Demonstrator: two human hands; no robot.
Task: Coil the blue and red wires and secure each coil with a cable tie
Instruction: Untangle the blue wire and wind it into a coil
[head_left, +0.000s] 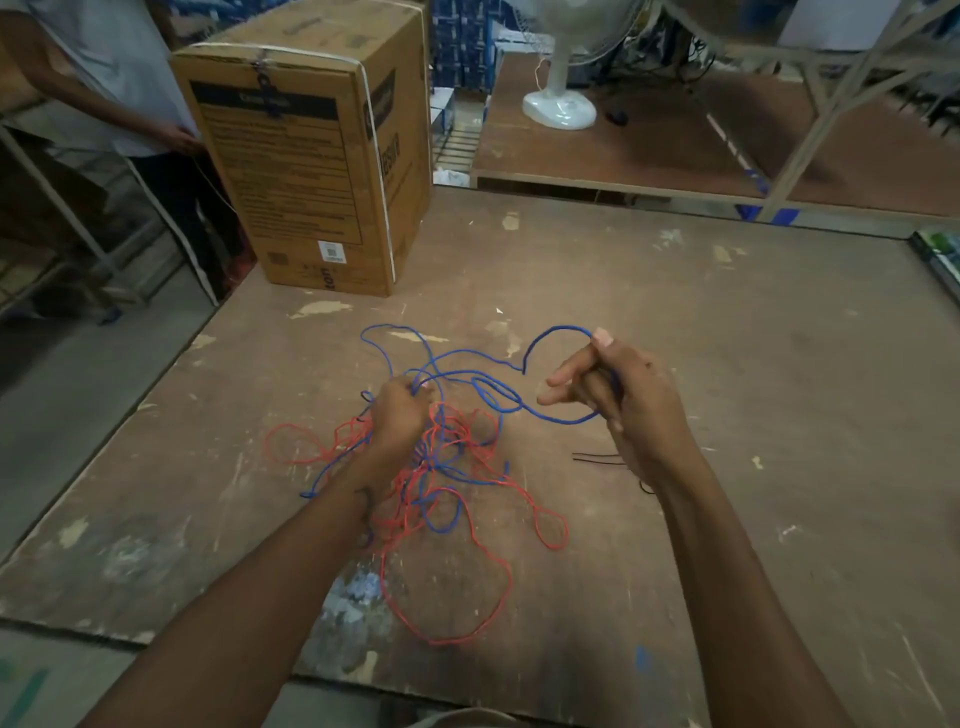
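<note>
Blue wire (550, 415) gripped by both hands, mid-table (727, 322), box (311, 171) far-left.

The table (675, 364) is a worn brown board, its surface scratched and flecked with pale chips and paint marks. A cardboard box (311, 171) stands upright at 11 o'clock, near the far left corner. At the centre lies a loose tangle: the red wire (447, 571) spreads from 9 o'clock round to 6 o'clock, and the blue wire (441, 519) runs through it and loops out toward 12 o'clock. Two thin black ties (597, 458) lie just right of the tangle, at 3 o'clock. A green-printed item (940, 254) rests on the right edge at 2 o'clock.
</note>
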